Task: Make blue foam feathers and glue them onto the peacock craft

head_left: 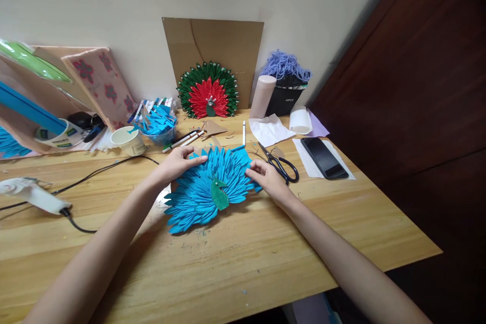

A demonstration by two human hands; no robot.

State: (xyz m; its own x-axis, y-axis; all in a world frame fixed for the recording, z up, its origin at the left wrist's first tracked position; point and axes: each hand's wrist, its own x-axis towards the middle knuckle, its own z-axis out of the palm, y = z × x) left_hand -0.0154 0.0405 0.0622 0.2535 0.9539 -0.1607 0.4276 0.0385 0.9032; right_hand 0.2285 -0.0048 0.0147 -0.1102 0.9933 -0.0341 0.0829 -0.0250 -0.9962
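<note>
A blue peacock craft (201, 187), a fan of layered petal-like strips, lies tilted on the wooden table in front of me. A green peacock body (219, 195) with a small eye sits at its middle. My left hand (183, 163) grips the upper left edge, thumb on the strips and the other fingers partly hidden behind. At the right edge, my right hand (269, 178) pinches the craft between thumb and fingers. Just beyond that hand lie black-handled scissors (280, 166). Blue material (241, 156) shows at the craft's upper right.
A red and green peacock craft (208, 92) leans on cardboard (224, 40) by the wall. Blue strips fill a clear tub (161, 134), beside a paper cup (129, 140). A white corded tool (38, 197) lies left; a phone (324, 158) lies right. The table edge (395, 269) runs along the front.
</note>
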